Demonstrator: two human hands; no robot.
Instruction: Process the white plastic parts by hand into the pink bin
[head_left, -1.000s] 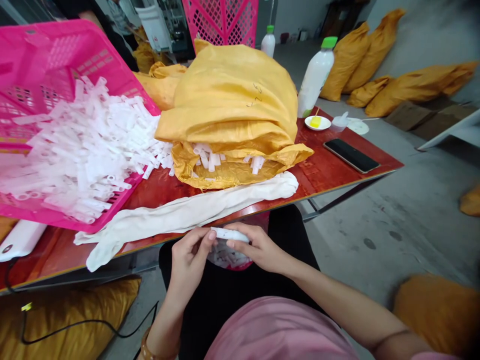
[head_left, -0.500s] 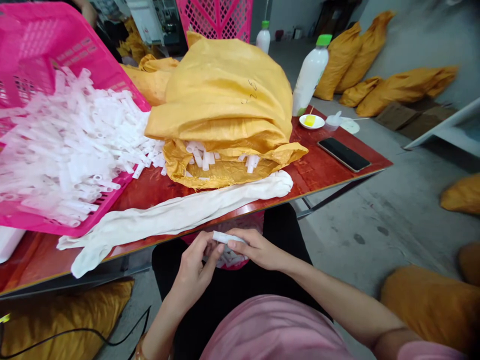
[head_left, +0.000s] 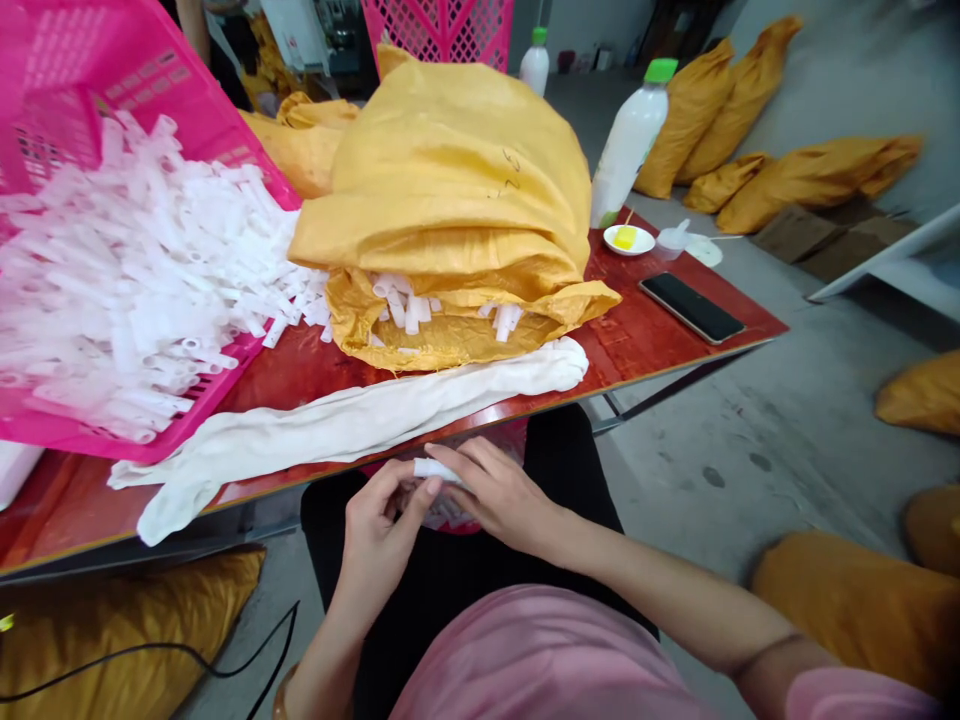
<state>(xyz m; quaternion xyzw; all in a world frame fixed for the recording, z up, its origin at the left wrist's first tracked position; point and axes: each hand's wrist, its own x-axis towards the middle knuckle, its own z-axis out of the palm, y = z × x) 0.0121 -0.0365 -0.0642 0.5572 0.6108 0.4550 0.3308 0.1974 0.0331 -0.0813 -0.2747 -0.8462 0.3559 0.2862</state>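
Over my lap, a short white plastic tube (head_left: 429, 468) lies between both hands. My left hand (head_left: 381, 515) pinches its left end between thumb and fingers. Over the right end, my right hand (head_left: 504, 495) is closed with its fingers across the top, hiding that part of the tube. Beneath my hands sits a pink container (head_left: 517, 436) with white pieces in it, mostly covered by the hands. A long white cloth sleeve (head_left: 300, 435) lies along the table edge just beyond.
A tilted pink basket (head_left: 225, 110) spills many white tubes (head_left: 165, 270) onto the red table (head_left: 622, 350). An open yellow sack (head_left: 457, 170) holds more. To the right are a bottle (head_left: 630, 145), a small dish (head_left: 637, 243) and a phone (head_left: 691, 307). Yellow sacks (head_left: 855, 600) stand on the floor.
My right hand has slid left along the tube, its fingers now covering more of it. The left hand keeps its pinch. The view has shifted slightly.
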